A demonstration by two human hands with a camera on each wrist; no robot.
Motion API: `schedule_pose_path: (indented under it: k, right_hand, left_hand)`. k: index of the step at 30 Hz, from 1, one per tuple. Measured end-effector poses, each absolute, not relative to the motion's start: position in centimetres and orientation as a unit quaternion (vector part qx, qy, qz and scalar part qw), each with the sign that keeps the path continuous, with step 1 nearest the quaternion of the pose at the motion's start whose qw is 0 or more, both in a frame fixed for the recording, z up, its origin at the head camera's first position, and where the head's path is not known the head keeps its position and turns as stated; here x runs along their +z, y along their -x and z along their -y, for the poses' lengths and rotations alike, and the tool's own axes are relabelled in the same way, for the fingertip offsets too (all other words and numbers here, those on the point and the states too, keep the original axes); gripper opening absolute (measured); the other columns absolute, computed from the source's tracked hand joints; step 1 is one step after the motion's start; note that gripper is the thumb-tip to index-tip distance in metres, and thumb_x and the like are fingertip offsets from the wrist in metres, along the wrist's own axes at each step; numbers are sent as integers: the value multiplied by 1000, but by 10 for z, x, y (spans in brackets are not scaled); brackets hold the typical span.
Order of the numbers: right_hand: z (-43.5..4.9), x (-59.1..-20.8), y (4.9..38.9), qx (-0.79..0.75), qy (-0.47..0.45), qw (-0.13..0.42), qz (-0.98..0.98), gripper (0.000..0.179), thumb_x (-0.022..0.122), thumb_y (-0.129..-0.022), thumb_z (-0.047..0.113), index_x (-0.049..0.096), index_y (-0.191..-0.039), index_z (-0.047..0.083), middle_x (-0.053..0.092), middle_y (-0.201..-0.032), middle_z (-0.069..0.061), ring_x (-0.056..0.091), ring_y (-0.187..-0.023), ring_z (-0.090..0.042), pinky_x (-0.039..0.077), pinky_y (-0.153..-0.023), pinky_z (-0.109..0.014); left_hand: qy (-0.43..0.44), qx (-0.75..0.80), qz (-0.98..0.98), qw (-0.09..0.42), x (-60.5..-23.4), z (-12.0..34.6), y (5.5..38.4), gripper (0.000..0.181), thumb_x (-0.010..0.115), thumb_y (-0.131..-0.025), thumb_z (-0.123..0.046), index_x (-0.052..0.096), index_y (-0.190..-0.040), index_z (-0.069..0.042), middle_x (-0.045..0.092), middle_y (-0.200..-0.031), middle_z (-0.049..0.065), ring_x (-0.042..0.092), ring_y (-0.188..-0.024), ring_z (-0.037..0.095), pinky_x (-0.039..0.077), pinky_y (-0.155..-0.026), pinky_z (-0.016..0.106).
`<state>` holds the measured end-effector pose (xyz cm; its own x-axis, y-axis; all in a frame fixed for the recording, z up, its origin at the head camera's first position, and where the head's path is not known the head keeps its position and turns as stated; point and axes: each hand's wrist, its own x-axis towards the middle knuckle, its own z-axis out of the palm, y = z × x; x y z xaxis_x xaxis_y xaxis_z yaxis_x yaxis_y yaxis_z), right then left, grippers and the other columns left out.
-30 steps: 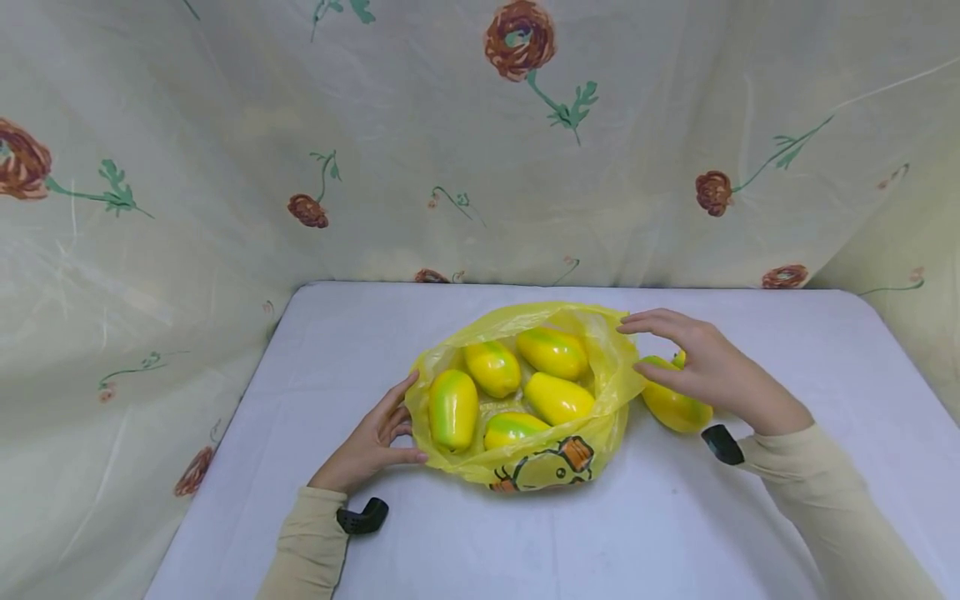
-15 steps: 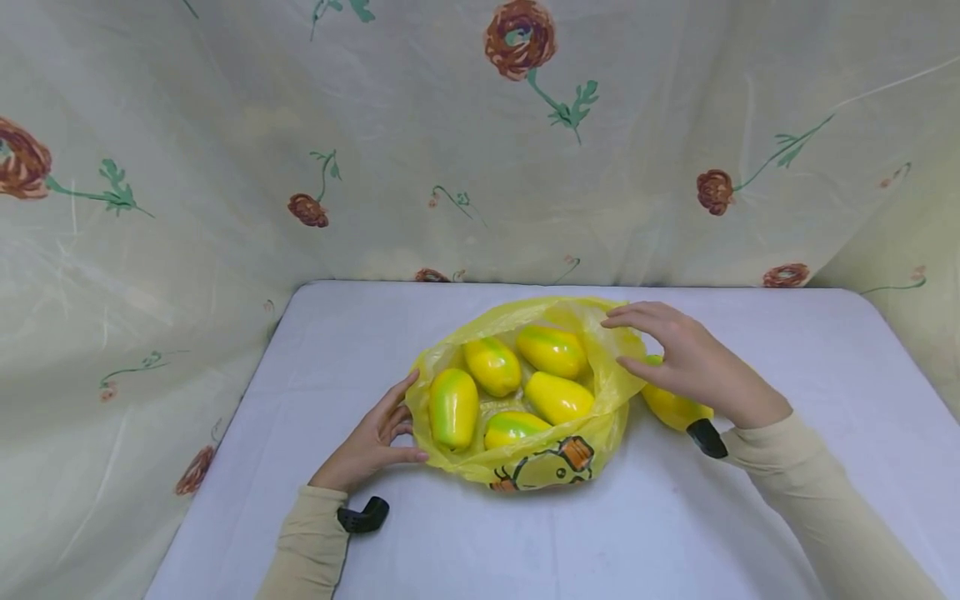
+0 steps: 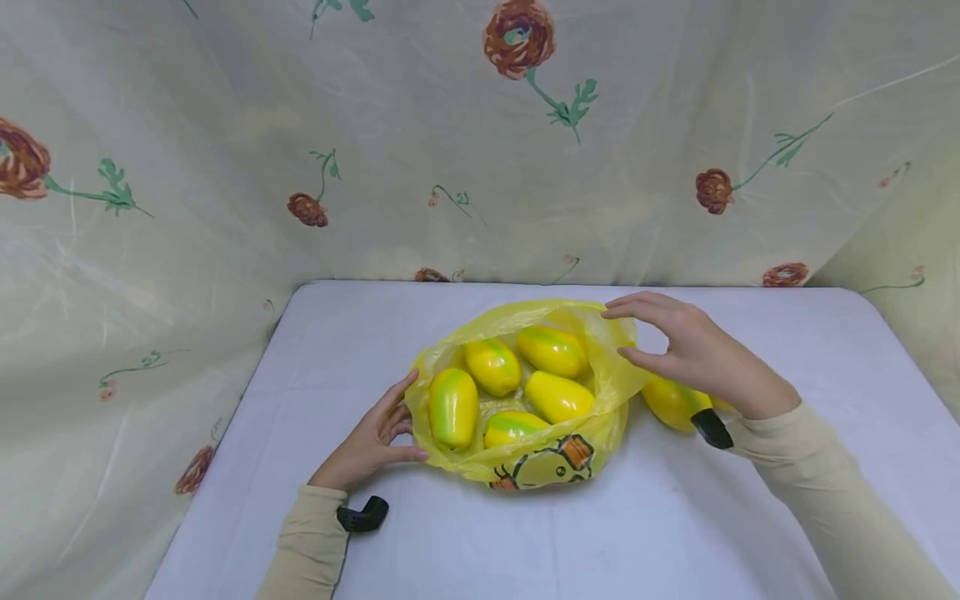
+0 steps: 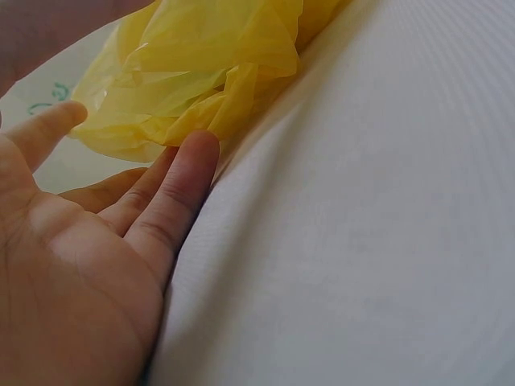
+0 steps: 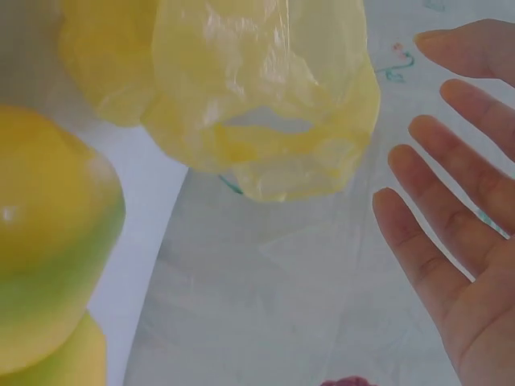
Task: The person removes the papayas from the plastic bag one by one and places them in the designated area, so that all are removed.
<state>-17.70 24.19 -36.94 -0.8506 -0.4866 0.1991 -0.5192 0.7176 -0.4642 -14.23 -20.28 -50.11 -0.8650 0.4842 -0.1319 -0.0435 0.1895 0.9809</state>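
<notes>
A yellow plastic bag [image 3: 611,433] with a printed cartoon face lies on the table, its mouth spread wide. Inside it are several glossy oblong yellow-green fruits [image 3: 453,410] that look like mangoes. My left hand [image 3: 367,446] touches the bag's left rim with extended fingers, the thumb low and the fingertips higher. My right hand [image 3: 693,350] hovers by the bag's right rim, fingers and thumb apart. In the right wrist view, a gap shows between those fingers and the bag's loose handle [image 5: 298,165]. A fruit [image 3: 669,404] lies outside the bag, partly hidden below the right wrist.
The white-covered table [image 3: 540,550] extends around the bag. A pale floral curtain [image 3: 450,125] hangs behind and beside it. In the right wrist view, a second fruit [image 5: 76,358] peeks out below the nearer one [image 5: 48,241].
My right hand has shifted slightly left and up along the bag's right rim, then a little back to the right. The left hand and the fruits in the bag have stayed put.
</notes>
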Motion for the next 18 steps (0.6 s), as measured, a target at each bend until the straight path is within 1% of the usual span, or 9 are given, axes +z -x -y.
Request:
schedule_pose_path:
  k: [4,10,18]
  right_hand:
    - [-235,-370,179,259,-279,10,925,46,78,-91,8,65,-135,10,62,-143,-10,54,-135,-33,47,-110,-59]
    - [-228,-370,182,251,-290,-5,923,46,76,-92,8,64,-136,11,62,-143,-10,55,-135,-33,46,-111,-59]
    - [-219,-373,187,245,-306,-26,920,45,75,-93,10,64,-136,12,63,-143,-10,55,-135,-33,46,-113,-57]
  left_hand:
    - [-147,619,-741,215,-502,203,142,113,88,-81,-12,17,-165,-40,35,-166,13,57,-123,27,51,-102,21]
    - [-137,616,-746,214,-503,202,142,115,90,-80,-13,17,-164,-41,38,-164,12,58,-121,27,51,-101,20]
    - [-133,615,-748,212,-503,203,142,114,90,-80,-14,18,-164,-41,37,-165,11,59,-120,26,51,-101,20]
